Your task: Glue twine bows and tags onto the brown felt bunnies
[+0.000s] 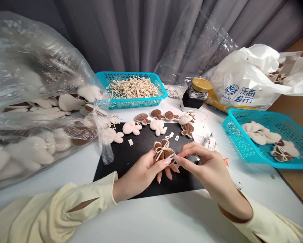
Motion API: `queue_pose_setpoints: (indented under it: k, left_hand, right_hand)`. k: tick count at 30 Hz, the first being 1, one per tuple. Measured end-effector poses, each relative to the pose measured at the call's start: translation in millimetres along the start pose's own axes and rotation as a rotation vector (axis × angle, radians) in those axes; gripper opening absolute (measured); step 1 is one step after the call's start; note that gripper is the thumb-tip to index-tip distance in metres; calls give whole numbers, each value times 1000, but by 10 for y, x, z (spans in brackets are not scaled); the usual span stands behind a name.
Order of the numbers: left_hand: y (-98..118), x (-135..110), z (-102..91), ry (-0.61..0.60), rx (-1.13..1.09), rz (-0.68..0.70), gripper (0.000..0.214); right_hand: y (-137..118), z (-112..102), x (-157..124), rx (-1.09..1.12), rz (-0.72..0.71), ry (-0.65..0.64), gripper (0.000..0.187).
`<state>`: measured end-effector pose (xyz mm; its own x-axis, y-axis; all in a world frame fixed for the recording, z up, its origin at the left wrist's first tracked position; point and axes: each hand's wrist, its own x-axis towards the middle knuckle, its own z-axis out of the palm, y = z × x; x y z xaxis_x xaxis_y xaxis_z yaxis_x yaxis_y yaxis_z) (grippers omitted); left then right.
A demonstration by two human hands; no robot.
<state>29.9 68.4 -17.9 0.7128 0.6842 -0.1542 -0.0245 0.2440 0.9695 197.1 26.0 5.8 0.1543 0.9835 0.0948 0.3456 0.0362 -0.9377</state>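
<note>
Over the black mat [116, 168], my left hand [146, 167] holds a small brown-and-cream plush piece [162, 151] with a cream cord bow on its front. A little white label [171, 157] with dark lettering lies against the lower right of the plush. The left thumb presses near that label, and the fingers support the piece from beneath. My right hand [204, 162] pinches the label's right edge between thumb and fingertips. Several more labels [177, 137] are scattered on the mat. Behind them runs a row of brown and cream plush pieces [157, 127].
A blue basket [137, 102] of cord bows stands at the back, beside a gold-lidded jar [201, 85] wound with dark thread. Another blue basket [254, 153] with plush pieces is at right, below a white shopping bag [242, 81]. A clear bag [40, 81] of plush pieces fills the left.
</note>
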Motion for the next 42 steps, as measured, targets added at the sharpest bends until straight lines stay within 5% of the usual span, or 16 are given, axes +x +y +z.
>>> queue_pose_setpoints:
  k: [12,20,42]
  left_hand:
    - [30,1,-26,20,45,-3,23]
    - [69,-12,-37,-17,23,-30,20]
    - [93,-16,-31,4,107,-63,16]
  right_hand:
    - [-30,-78,42,-36,114,-90,13]
    - [-65,-150,70,80,279,-357,24]
    - [-14,-84,37,432,396,-294,12]
